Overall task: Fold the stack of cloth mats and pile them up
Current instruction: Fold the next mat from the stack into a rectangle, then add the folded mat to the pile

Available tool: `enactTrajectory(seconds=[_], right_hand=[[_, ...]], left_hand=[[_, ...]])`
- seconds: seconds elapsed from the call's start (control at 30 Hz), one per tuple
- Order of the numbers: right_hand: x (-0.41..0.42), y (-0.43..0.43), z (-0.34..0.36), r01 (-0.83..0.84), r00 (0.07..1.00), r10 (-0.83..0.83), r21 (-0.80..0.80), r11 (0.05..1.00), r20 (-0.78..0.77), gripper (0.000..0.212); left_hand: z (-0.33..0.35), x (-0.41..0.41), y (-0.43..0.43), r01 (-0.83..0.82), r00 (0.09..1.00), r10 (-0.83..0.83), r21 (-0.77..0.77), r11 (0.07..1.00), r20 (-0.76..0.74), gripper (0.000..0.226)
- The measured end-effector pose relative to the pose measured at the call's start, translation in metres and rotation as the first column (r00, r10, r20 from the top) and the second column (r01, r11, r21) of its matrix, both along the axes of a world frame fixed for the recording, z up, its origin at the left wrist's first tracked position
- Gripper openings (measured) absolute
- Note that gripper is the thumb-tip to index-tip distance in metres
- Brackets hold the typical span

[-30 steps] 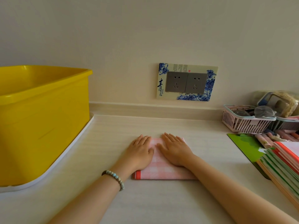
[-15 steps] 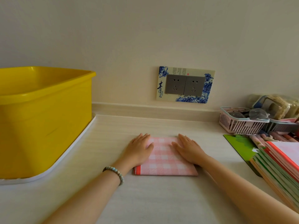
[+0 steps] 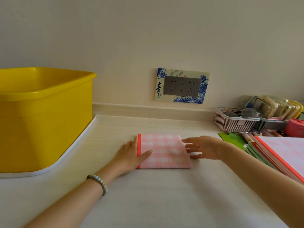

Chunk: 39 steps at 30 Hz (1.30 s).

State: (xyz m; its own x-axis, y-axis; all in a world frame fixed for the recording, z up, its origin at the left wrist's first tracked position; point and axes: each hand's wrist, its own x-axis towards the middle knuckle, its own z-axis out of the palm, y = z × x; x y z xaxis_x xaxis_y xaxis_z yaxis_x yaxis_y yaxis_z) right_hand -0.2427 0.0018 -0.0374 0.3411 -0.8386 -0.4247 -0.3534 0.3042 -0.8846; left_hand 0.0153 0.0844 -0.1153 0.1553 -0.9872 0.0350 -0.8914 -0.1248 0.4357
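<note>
A folded pink checked cloth mat (image 3: pixel 164 150) with an orange-red edge on its left lies flat on the pale counter. My left hand (image 3: pixel 131 153) rests at the mat's left edge, thumb lying on the cloth, fingers straight on the counter. My right hand (image 3: pixel 202 148) hovers flat at the mat's right edge with fingers spread, touching or just above it. A stack of unfolded mats (image 3: pixel 279 155), pink on top with orange trim and green ones beneath, lies at the right edge of the counter.
A large yellow plastic tub (image 3: pixel 44 116) stands on a white tray at the left. A pink slotted basket (image 3: pixel 235 121) and packaged items sit at the back right. A wall socket plate (image 3: pixel 181 86) is behind the mat.
Both hands have slid apart from the mat's middle to its left and right edges. The mat now shows fully, with its orange edge on the left.
</note>
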Motion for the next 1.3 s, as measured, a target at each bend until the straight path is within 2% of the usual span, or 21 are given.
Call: enactTrajectory(seconds=[0.17, 0.3, 0.4, 0.5, 0.73, 0.8, 0.83, 0.9, 0.93, 1.0, 1.17, 1.23, 1.3], right_hand=[[0.009, 0.005, 0.002, -0.011, 0.976, 0.003, -0.035, 0.999, -0.218, 0.043], [0.019, 0.004, 0.002, 0.025, 0.959, -0.033, -0.032, 0.999, -0.281, 0.042], [0.025, 0.004, 0.000, 0.094, 0.968, -0.096, -0.021, 0.995, -0.234, 0.040], [0.031, 0.007, -0.001, 0.164, 0.979, -0.164, -0.008, 0.986, -0.118, 0.038], [0.041, 0.019, 0.000, 0.174, 0.985, -0.174, 0.023, 0.984, 0.000, 0.020], [0.041, 0.021, 0.002, 0.170, 0.985, -0.169, -0.023, 0.985, 0.031, 0.016], [0.041, 0.022, 0.004, 0.162, 0.985, -0.159, -0.045, 0.986, 0.060, 0.018], [0.038, 0.024, 0.012, 0.140, 0.985, -0.129, -0.095, 0.986, 0.111, 0.025], [0.035, 0.026, 0.017, 0.128, 0.986, -0.112, -0.126, 0.984, 0.126, 0.026], [0.026, 0.029, 0.031, 0.109, 0.986, -0.083, -0.180, 0.978, 0.148, 0.028], [-0.019, 0.037, 0.072, 0.090, 0.981, -0.038, -0.276, 0.957, 0.189, 0.022], [-0.044, 0.039, 0.088, 0.102, 0.981, -0.041, -0.322, 0.941, 0.191, 0.016], [-0.074, 0.040, 0.102, 0.117, 0.984, -0.062, -0.353, 0.928, 0.164, 0.013]], left_hand=[[0.000, -0.003, 0.002, -0.005, 0.996, 0.006, -0.006, 1.000, 0.085, 0.096], [0.000, -0.004, 0.003, -0.008, 0.997, 0.009, -0.012, 1.000, 0.078, 0.097], [-0.001, -0.004, 0.003, -0.015, 0.996, 0.017, -0.022, 1.000, 0.083, 0.096], [-0.002, -0.003, 0.005, -0.023, 0.998, 0.025, -0.034, 0.999, 0.060, 0.096], [-0.001, -0.002, 0.005, -0.016, 0.998, 0.017, -0.026, 1.000, 0.061, 0.094], [0.005, -0.005, 0.007, 0.007, 0.997, -0.014, -0.095, 0.995, -0.076, 0.087], [0.010, -0.007, 0.009, -0.003, 0.967, -0.034, -0.146, 0.989, -0.251, 0.079], [0.025, -0.012, 0.009, -0.081, 0.792, -0.056, -0.196, 0.977, -0.608, 0.069], [0.034, -0.014, 0.008, -0.122, 0.713, -0.049, -0.192, 0.974, -0.699, 0.069], [0.050, -0.019, 0.008, -0.153, 0.619, -0.017, -0.142, 0.978, -0.785, 0.069], [0.086, -0.050, 0.010, 0.115, 0.287, -0.010, 0.024, 0.993, -0.958, 0.035], [0.094, -0.069, 0.006, 0.137, 0.205, -0.015, 0.013, 0.990, -0.979, 0.027], [0.103, -0.090, 0.001, 0.122, 0.163, -0.038, -0.018, 0.992, -0.986, 0.018]])
